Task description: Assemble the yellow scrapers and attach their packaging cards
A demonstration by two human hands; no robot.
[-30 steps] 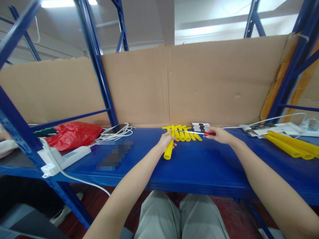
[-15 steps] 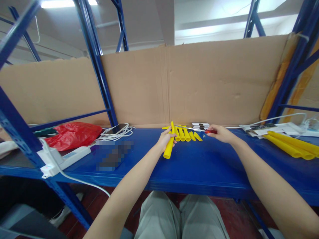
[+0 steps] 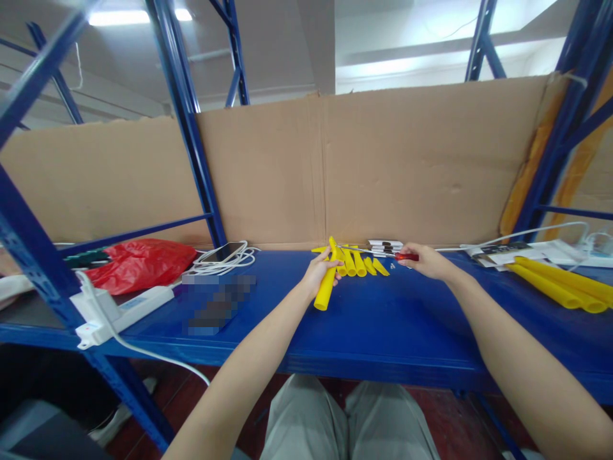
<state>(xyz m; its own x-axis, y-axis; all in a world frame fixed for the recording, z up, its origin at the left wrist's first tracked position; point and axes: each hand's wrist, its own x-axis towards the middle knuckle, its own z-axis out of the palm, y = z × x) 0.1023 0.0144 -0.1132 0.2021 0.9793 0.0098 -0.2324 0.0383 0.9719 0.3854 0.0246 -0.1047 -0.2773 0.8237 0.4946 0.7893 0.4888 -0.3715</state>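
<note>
My left hand (image 3: 317, 271) is closed around a yellow tube (image 3: 325, 291), which is tilted with its open end towards me. In my right hand (image 3: 425, 259) is the red handle of a screwdriver (image 3: 407, 257). Its long metal shaft points left and reaches the upper part of the held tube; whether the tip is in a screw is too small to tell. Just right of the tube lie several more yellow tubes (image 3: 359, 264) side by side, with smaller pointed yellow pieces (image 3: 380, 267) beside them. A few tiny metal bits (image 3: 393, 266) lie near the screwdriver.
Larger yellow tubes (image 3: 558, 287) lie at the right on the blue table (image 3: 383, 338). Small white-and-black packs (image 3: 385, 246) stand by the cardboard wall (image 3: 431, 166). On the left are a power strip (image 3: 127, 313), a red bag (image 3: 143, 262) and a phone with white cables (image 3: 225, 255).
The view has tipped slightly, so everything sits a little lower. Both hands keep their hold, and the screwdriver stays against the upper part of the tube.
</note>
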